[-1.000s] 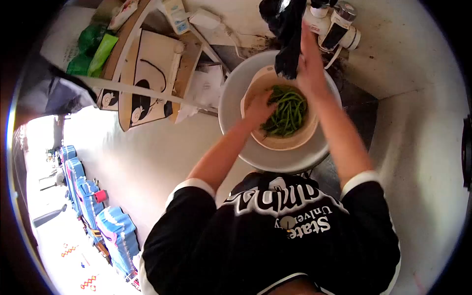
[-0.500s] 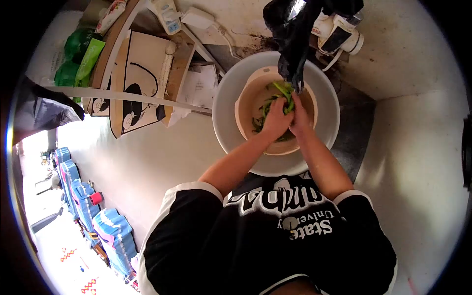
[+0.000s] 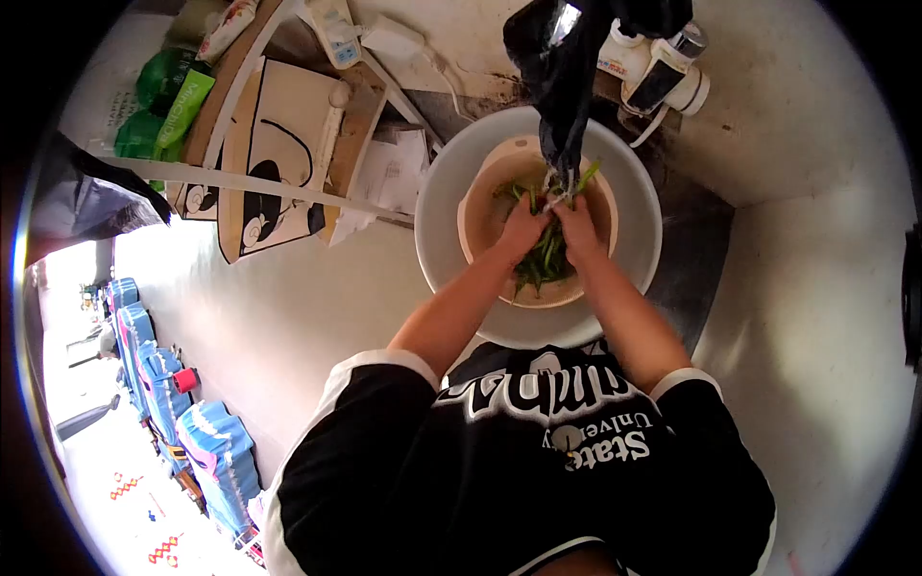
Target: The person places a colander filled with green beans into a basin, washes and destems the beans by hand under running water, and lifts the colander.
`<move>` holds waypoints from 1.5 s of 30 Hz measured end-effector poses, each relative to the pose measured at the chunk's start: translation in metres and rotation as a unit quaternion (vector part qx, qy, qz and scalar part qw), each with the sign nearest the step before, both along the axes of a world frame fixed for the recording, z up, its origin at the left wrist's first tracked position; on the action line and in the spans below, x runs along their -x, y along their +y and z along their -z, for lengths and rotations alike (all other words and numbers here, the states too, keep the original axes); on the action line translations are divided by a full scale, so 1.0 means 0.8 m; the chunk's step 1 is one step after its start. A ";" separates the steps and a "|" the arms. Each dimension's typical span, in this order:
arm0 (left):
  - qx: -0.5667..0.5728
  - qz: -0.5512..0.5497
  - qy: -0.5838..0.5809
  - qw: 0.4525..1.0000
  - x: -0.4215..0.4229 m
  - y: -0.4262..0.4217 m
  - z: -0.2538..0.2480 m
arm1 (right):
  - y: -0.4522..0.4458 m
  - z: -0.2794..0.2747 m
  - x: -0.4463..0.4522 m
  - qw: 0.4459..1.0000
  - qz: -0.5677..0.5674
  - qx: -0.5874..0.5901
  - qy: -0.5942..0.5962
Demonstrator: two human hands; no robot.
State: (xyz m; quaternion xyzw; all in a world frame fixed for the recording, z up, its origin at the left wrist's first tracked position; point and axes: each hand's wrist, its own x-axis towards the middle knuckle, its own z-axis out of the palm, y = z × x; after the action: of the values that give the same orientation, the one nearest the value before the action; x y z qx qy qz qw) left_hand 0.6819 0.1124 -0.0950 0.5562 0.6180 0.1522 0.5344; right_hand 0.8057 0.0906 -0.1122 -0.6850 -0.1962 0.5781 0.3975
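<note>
Long green vegetables lie in a pale pink basin, which sits inside a larger grey basin. Over the basin, my left hand is closed round some of the green stalks. My right hand is just beside it, its fingers also wrapped round stalks, with tips sticking out above. Water runs over the fingertips from beneath a black plastic covering that hangs above the basins.
A white heater-like fixture is on the wall at the upper right. At the upper left are a shelf edge, a cartoon-printed cardboard box, a green bottle and a white power adapter. Blue-covered seats stand at the lower left.
From apart, with the right hand up by the black covering, my hands have come together over the pink basin and gathered stalks. Running water now shows at the fingertips.
</note>
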 end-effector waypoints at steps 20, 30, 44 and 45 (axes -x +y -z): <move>-0.281 0.228 0.097 0.927 0.031 -0.037 -0.069 | -0.028 -0.100 0.008 0.981 -0.108 -0.159 0.008; -0.076 0.116 -0.149 0.979 0.063 -0.053 -0.053 | -0.023 -0.079 -0.023 0.976 -0.155 -0.106 0.111; -0.218 0.107 0.055 0.969 0.061 -0.015 -0.028 | -0.024 -0.094 -0.040 0.989 -0.113 -0.090 0.027; -0.178 0.096 0.011 0.979 0.057 -0.014 -0.035 | -0.026 -0.095 -0.038 0.986 -0.116 -0.093 0.072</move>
State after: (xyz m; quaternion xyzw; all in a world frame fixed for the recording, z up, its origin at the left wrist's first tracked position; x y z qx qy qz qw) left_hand 0.6360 0.1011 -0.0671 0.7008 0.5306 0.2020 0.4319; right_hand 0.8361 0.0700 -0.0365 -0.5742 -0.2981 0.6472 0.4032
